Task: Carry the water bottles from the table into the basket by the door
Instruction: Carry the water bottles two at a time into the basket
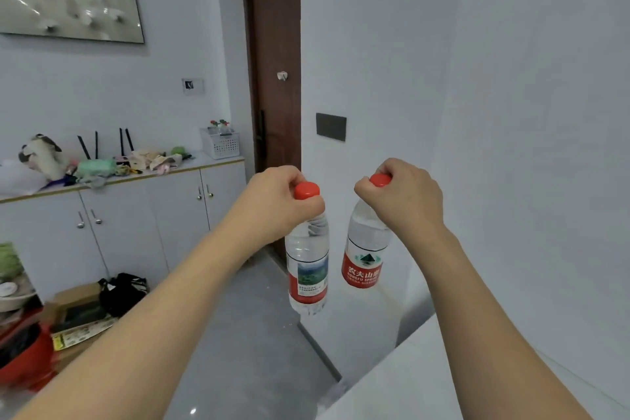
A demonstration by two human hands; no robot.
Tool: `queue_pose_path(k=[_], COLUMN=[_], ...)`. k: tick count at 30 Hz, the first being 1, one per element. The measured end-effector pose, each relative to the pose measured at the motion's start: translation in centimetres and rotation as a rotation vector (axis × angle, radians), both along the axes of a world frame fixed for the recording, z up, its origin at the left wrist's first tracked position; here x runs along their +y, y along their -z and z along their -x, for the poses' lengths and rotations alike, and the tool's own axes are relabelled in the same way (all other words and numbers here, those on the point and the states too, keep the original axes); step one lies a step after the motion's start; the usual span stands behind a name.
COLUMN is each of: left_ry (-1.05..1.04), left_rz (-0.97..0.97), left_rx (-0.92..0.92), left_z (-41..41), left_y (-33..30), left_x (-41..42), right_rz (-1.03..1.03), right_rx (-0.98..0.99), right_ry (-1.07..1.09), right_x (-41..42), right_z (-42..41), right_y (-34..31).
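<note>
My left hand (276, 201) grips the neck of a clear water bottle (307, 266) with a red cap and red label; it hangs upright in the air. My right hand (405, 198) holds a second red-capped water bottle (364, 249) the same way, slightly tilted, just right of the first. Both hang above the floor in front of me. Far ahead, a white slotted basket (221, 144) stands on the right end of a white cabinet top next to the brown door (278, 44); it holds a few bottles with coloured caps.
The white cabinet (136, 215) along the left wall carries a cluttered pile of toys and cloths. A black bag (122, 291), a cardboard box (76, 307) and a red bin (24, 358) sit on the floor at left. A white surface corner (409, 368) juts in at bottom right.
</note>
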State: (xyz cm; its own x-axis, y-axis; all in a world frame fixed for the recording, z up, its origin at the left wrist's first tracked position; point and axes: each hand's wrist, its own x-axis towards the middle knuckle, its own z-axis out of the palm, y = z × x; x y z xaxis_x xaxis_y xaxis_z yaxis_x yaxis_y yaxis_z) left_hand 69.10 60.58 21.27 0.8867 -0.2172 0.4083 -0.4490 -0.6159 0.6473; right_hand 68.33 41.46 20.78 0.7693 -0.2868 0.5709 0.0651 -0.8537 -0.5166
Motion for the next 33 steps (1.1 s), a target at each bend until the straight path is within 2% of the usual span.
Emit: queue_pose_path(k=[9,16,19,26,33], left_ry=[-0.064,-0.026,-0.045,-0.066,-0.079], left_rz=[0.012,-0.016,0.006,0.075,0.214], left_rx=[-0.044,-0.064,-0.074,-0.047,0.003], left_z=[-18.7,-33.4,-39.8,-54.0,-69.4], left_y=[-3.7,-5.4,-6.0,-4.1,-2.7], left_x=[8.5,17.8,21.3,26.7,30.2], right_rz=[0.064,0.109,0.114,0.123,0.140], right_rx=[0.054,0.161,0.135,0.100,0.155], right_ry=[-0.047,-0.032,-0.014,0.025,-0.065], right_x=[9.1,17.4,20.5,25.8,29.3], right_z=[-19.2,-33.6,-39.5,-52.7,-68.3], right_y=[-2.8,-4.6,-5.6,-4.4,-2.5])
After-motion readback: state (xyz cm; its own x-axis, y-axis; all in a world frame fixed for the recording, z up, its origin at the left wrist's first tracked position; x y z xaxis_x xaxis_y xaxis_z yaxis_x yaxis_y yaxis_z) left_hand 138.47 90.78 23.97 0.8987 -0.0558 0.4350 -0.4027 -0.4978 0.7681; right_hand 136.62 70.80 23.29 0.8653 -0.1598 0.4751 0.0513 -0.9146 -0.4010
